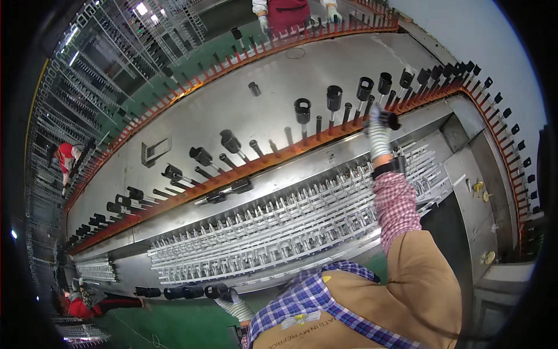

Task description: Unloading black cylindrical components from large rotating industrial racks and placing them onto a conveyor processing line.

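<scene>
Both hands are gloved: my right hand grips a black cylindrical sleeve at the orange pin rail straight ahead, sleeve upright; my left hand, low, closes on black tubes.

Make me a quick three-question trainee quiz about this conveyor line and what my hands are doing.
1. True or false: the right hand reaches up to the pegs on the orange rail.
2. Which hand is by the black tubes at the near edge?
3. The rack below the rail holds: A) grey metal parts B) red bottles.

Key: 1 true; 2 the left hand; 3 A.
</scene>
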`<state>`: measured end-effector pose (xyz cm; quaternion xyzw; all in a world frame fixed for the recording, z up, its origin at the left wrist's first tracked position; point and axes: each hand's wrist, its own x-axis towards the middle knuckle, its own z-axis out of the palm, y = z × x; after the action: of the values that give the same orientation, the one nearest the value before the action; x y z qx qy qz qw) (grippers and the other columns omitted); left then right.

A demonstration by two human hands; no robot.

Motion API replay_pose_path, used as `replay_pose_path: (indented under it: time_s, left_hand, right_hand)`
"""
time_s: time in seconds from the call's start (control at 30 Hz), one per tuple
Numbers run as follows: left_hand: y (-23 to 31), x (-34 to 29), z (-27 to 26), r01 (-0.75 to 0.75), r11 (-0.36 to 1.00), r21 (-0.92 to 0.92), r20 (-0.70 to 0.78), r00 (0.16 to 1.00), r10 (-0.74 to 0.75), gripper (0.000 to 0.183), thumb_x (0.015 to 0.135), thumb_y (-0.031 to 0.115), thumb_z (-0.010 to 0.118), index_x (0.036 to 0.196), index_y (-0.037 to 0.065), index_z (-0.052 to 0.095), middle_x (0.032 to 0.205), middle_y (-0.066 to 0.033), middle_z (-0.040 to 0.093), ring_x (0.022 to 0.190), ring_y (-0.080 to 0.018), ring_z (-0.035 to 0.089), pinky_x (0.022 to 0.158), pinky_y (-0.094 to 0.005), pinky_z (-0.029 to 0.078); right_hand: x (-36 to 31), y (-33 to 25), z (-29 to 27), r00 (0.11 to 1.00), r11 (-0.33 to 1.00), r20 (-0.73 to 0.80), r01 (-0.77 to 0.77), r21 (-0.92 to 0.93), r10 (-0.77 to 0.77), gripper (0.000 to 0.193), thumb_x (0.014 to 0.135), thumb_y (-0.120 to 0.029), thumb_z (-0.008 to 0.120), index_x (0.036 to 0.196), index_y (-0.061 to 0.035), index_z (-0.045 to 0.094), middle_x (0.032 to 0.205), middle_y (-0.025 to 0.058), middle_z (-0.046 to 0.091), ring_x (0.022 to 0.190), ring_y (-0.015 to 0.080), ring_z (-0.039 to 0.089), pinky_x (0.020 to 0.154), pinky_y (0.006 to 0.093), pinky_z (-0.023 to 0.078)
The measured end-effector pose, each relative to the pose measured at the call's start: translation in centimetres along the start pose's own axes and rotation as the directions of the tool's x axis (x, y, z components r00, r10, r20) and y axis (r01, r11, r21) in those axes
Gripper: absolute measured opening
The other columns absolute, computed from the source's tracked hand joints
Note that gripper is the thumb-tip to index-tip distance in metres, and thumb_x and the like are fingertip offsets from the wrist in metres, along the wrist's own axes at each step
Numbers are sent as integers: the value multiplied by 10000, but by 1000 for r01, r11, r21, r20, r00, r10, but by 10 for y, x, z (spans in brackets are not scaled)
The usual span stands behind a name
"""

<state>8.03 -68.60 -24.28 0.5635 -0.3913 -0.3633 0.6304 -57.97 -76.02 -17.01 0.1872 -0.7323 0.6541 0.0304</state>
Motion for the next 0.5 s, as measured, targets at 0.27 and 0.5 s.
replay_pose_path:
  time_s: [0.27,0.5]
  left_hand:
    - [43,-10,36,158,953,258,95,978,-187,367,802,242,502,1049,-27,461,918,-95,535,692,-142,493,565,-272,429]
    - [54,4,42,204,822,531,201,913,-356,432,829,391,431,985,-7,499,753,-116,578,500,-164,530,495,-309,433]
  right_hand:
    - [53,35,25,930,790,367,-207,577,-25,137,812,-133,507,892,-32,554,747,25,586,593,137,545,554,257,454]
    - [-131,-149,-6,752,975,625,121,185,-211,176,839,-140,474,980,-39,510,880,69,570,683,121,538,581,230,457]
